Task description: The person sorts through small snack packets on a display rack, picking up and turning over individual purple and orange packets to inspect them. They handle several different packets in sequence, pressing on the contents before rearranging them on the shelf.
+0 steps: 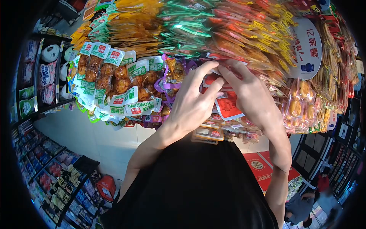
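My left hand (198, 91) and my right hand (249, 91) meet over a packed snack display, fingers bent and fingertips nearly touching. They pinch at the top edge of a red snack packet, partly covered by the fingers. Another red packet (229, 106) with white print hangs below, between the hands. To the left of my left hand are purple-edged packets (174, 72) and clear packs of brown snacks (122, 84) with green-and-white labels. Clear packs of yellowish snacks (299, 105) hang right of my right hand. Small flat packs (209, 133) lie low, near my body.
Rows of orange (133, 26), green (187, 26) and red-yellow packets (255, 30) rise behind the hands. A white oval sign (307, 49) stands at right. Shelves of goods (61, 183) line the left. A red box (261, 166) sits below right; people (301, 208) are beyond it.
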The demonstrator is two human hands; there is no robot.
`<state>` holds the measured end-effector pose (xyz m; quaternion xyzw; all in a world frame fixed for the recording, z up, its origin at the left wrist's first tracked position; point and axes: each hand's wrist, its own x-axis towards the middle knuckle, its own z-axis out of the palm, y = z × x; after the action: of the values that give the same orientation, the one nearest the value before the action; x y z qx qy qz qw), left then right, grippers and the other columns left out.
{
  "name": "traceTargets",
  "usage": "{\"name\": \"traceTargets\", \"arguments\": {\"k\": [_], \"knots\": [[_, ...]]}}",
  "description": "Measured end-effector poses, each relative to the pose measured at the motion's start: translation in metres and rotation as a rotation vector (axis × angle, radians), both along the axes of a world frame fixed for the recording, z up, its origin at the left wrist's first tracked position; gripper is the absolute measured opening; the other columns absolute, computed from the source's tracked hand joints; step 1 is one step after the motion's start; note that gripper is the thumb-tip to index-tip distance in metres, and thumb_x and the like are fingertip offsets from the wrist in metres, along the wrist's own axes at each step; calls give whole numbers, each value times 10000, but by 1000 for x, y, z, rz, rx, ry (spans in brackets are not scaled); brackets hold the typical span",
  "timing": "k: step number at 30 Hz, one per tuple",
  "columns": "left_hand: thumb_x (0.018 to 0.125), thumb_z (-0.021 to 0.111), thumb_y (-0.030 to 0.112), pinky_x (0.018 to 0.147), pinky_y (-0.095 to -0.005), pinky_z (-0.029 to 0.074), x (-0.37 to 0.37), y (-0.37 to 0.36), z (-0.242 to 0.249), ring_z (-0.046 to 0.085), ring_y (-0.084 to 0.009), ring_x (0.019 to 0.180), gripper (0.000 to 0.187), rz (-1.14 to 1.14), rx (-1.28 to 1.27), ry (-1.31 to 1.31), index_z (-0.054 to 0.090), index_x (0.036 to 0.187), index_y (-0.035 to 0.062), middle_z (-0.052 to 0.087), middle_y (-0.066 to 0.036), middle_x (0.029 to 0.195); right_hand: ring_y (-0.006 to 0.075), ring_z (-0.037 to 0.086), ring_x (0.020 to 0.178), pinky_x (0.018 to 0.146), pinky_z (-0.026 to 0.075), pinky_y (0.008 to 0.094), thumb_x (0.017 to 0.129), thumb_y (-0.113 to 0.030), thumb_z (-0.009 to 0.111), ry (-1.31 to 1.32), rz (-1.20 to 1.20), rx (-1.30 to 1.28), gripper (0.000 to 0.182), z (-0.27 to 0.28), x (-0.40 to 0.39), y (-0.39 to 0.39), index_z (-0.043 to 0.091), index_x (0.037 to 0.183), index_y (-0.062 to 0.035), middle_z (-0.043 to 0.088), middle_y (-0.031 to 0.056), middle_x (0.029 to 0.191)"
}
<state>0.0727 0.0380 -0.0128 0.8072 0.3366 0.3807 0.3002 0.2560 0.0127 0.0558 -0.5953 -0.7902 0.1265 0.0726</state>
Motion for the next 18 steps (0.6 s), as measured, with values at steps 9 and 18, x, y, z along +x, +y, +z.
{"name": "traceTargets", "arguments": {"k": [9,18], "knots": [[862,771,66,887,-481,531,0,-3,-4,621,-350,1054,221,-53,73,209,727,1071,8,598,-154,1293,442,714,980,831,593,497,850,-3,641,-38,-8,-159,177,-10,-2,29,695,1012,46,667,262,1163],[759,714,-67,812,-445,562,-2,1,-8,639,-334,987,296,-65,116,129,719,1047,0,632,-120,1181,383,736,878,781,602,460,812,5,649,-44,-28,5,139,-6,17,24,732,922,22,736,191,917]]}}
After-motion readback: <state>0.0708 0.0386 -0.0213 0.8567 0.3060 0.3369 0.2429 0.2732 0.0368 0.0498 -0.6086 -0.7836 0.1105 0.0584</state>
